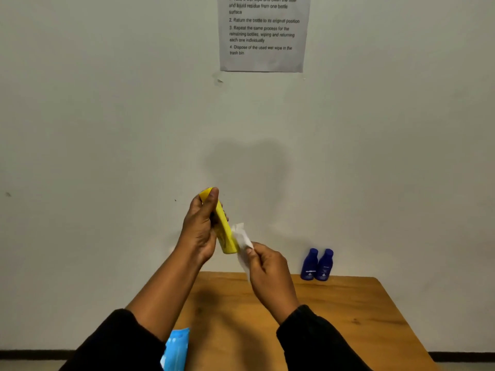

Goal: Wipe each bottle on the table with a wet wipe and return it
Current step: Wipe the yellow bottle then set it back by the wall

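Bare test room, taped instruction sheet [263, 33], wooden table [334, 317]

A yellow bottle [225, 231] is held up above the table [348, 311], tilted with its top end up and leftward, its lower end down and right. A white wipe [242, 243], crumpled and hanging, touches the bottle's lower right side. Two dark blue bottles [317, 265] with blue caps stand upright, touching side by side, at the far edge of the wooden table against the wall, well right of the yellow one
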A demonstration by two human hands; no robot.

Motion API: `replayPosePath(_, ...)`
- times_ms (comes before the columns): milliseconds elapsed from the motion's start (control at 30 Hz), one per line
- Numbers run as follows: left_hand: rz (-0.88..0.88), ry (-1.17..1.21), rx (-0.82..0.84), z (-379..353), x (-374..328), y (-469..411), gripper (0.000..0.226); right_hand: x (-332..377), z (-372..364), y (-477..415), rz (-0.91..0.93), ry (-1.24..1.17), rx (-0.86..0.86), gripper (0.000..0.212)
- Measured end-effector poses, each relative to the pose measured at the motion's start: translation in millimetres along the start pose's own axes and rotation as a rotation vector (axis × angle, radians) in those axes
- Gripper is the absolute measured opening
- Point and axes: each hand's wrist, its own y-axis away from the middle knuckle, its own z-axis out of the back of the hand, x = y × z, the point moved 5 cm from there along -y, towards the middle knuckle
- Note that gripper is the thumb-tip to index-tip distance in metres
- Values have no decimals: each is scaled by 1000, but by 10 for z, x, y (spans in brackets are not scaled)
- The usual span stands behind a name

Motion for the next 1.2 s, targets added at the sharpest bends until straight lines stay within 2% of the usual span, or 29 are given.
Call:
replayPosePath(167,-47,-117,31,317,-16,-217,37,-240,-140,-150,-151,-127,38,29)
replayPosePath(267,-56,-218,47,535,4,-320,33,-303,-311,-288,-189,-28,140,38)
replayPosePath(333,-70,-336,45,692,18,-415,30,-372,-435,-402,-229,80,218,35)
replayPosePath(400,-90,-477,47,857,22,-535,28,-451,-553,-534,-262,195,247,31)
replayPosePath(433,-91,-543,50,941,32,-597,27,-474,-593,-604,-270,244,242,37)
replayPosePath(500,-84,-700,62,1114,60,-748,27,-542,-718,-782,-257,330,240,42)
replayPosePath(567,-83,-862,92,1299,98,-937,26,-615,-927,-1014,-229,380,249,35)
replayPosePath(767,-136,-1210,204,1643,291,-1435,25,-742,-1513,-1635,-181,347,189,42)
replayPosePath(1067,-93,-1478,290,2196,746,-2111,28,-1310,-2251,-2113,-155,434,232,27)
replayPosePath(1200,-114,-1543,277,2370,940,-2283,25,-1564,-2482,-2202,-193,458,245,20)
